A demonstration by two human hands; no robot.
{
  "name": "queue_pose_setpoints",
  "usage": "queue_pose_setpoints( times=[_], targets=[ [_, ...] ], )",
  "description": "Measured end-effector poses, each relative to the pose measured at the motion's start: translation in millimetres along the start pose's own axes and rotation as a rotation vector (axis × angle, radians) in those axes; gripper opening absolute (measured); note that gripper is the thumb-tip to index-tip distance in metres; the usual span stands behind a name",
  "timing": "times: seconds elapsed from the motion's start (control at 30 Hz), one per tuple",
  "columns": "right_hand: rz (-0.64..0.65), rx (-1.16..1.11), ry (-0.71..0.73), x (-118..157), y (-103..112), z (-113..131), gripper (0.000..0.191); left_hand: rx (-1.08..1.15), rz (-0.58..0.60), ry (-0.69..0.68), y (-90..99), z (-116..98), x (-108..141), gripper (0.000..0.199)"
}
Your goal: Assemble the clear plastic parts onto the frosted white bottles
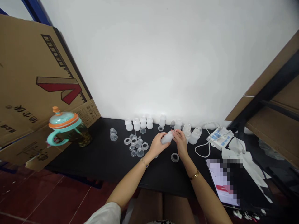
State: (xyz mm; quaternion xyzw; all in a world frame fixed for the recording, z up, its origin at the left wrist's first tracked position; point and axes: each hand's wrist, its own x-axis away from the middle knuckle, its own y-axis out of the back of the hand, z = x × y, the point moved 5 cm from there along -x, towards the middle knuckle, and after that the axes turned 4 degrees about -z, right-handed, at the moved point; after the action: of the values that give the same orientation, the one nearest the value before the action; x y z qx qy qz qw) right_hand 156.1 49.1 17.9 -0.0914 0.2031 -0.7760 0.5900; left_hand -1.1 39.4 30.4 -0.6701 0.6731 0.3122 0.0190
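As your two hands close around it, a frosted plastic bottle (167, 137) lies tilted at the centre of the frame, over a black table (93, 168). Your left hand (157, 143) wraps the bottle's lower left end, and your right hand (179, 142) grips its raised upper right end; the hands are together, nearly touching, with the bottle clamped between them. A thin bracelet (144, 162) circles your left wrist, and a gold watch (194, 175) sits on your right.

Just below your right hand lies a translucent ring (174, 157). Left of your left hand, clear rings and small cup-shaped parts (135, 144) form a loose cluster, with two stacked clear cups (113, 134) farther left. Frosted bottles (140, 123) stand in a row along the white wall (163, 62).

At right, a white control unit (219, 137) trails a white cable (201, 149), beside crumpled white sheeting (245, 158) and a tablet (221, 182) with a pixelated screen. At upper left, a teal-and-orange lidded mug (67, 127) stands before a flattened cardboard box (39, 77).
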Motion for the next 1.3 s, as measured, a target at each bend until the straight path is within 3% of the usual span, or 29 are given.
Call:
queue_pose_setpoints(
  times=[0.13,0.3,0.47,1.3],
  targets=[
    [0.029,-0.021,-0.099,0,-3,-2,0.040,0.121,-0.013,0.085,-0.7,7,-1,0.046],
    [0.066,-0.039,-0.234,-1,-5,-7,0.043,0.458,0.047,0.299,-7.9,19,-5,0.051],
    [0.099,-0.057,-0.280,-1,-6,-7,0.040,0.735,0.061,0.429,-11.7,24,-7,0.058],
    [0.069,-0.039,-0.196,0,-4,-2,0.040,0.779,0.134,0.502,-8.3,11,-3,0.057]
  ],
)
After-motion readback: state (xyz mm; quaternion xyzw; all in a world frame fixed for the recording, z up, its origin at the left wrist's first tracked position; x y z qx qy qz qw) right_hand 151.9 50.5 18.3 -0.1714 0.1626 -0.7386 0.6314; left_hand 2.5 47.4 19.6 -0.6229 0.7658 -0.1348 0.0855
